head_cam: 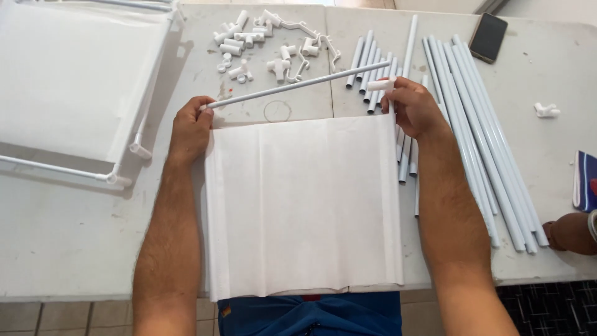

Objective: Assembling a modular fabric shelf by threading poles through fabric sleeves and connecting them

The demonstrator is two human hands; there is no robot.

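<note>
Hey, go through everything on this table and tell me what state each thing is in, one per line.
Left hand: gripping the end of the thin rod and the sheet's corner.
Right hand: pinching the sheet's other top corner.
Thin rod: lifted, slanted.
White fabric sheet: spread flat, hanging over the table edge.
Long tubes: loose, lying side by side.
Plastic connectors: loose pile, unattached.
Fabric panel frame: assembled, lying flat.
Phone: screen dark.

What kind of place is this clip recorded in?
Probably a home or small workshop set up for flat-pack assembly. A worn white folding table stands on a tiled floor; it bears loose white tubes, plastic connectors and a half-built fabric shelf.
</note>
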